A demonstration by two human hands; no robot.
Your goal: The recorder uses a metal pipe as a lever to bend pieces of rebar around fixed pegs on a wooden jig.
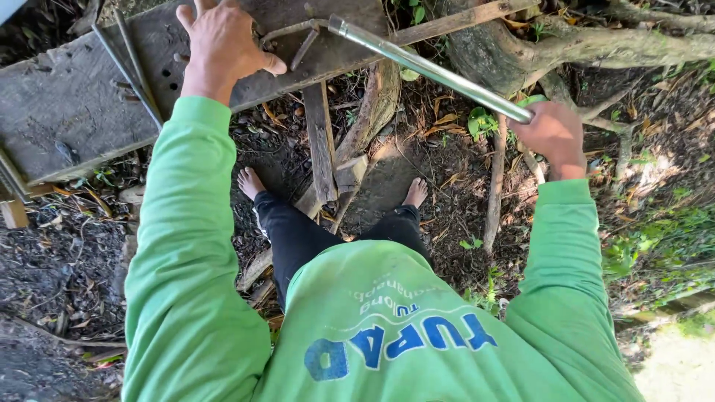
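Note:
My left hand [222, 46] rests flat on a weathered grey wooden bench top [74, 97], fingers spread, beside a bent steel rod [292, 31] lying on the board. My right hand [555, 136] is closed around the near end of a long shiny metal pipe [428, 68]. The pipe slants up and left to the rod on the bench, its far end slipped over the rod's tip. Both arms wear bright green long sleeves.
Thin steel bars [130, 67] lie on the bench's left part. Wooden legs and braces [322, 141] stand under it. Thick tree roots [566, 48] spread at the upper right. My bare feet [250, 182] stand on dark soil with dry leaves.

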